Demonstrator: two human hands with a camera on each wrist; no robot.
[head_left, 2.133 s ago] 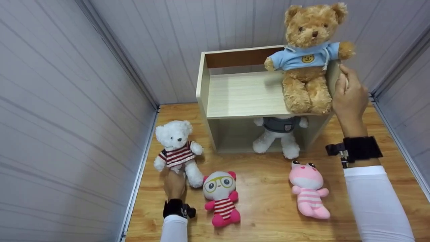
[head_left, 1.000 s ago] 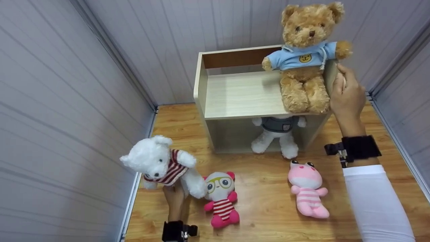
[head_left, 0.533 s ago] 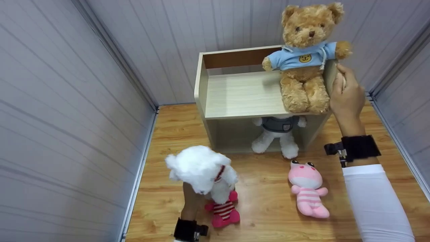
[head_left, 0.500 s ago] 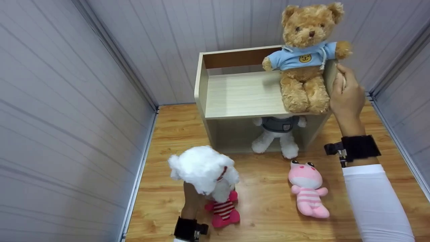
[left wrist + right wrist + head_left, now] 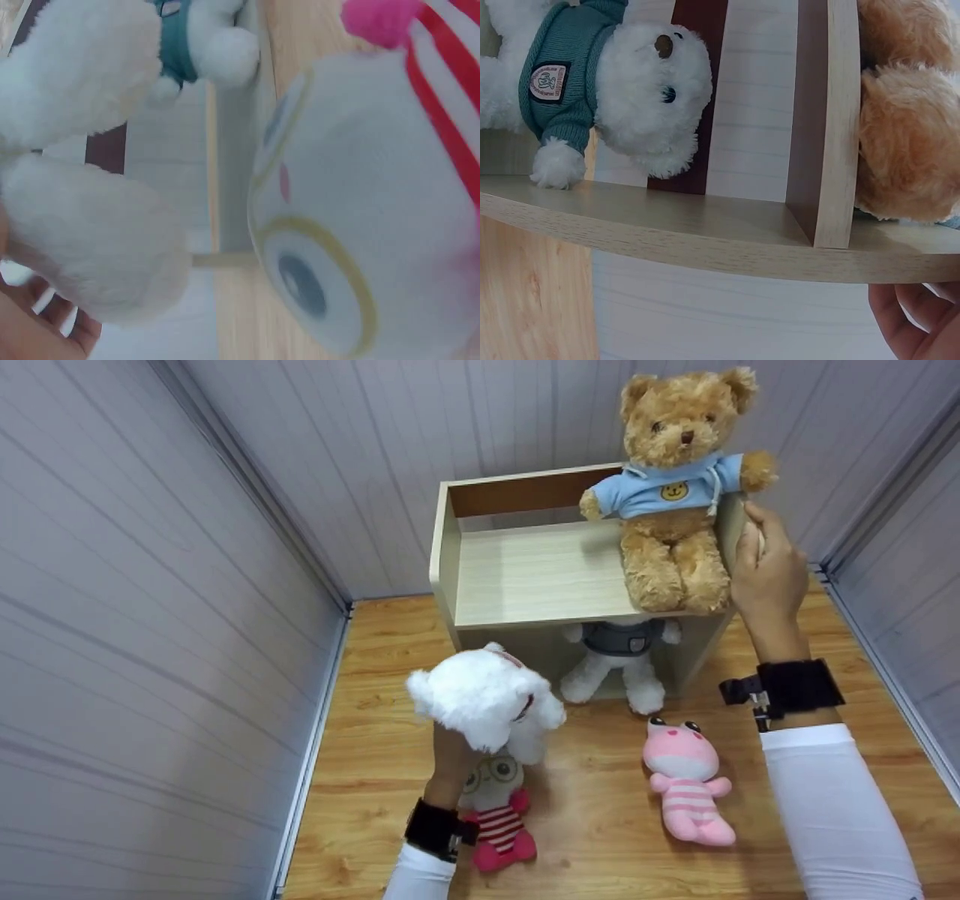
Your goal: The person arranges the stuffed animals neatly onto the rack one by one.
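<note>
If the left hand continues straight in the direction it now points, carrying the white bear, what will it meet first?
Probably the wooden shelf: the left hand points up toward its lower compartment's left part, beside the white bear in the teal sweater. The held white bear would arrive first; depth is unclear.

— What is hidden in the head view?
— The left hand is mostly covered by the white bear; the grey-sweatered bear's head is hidden under the shelf.
</note>
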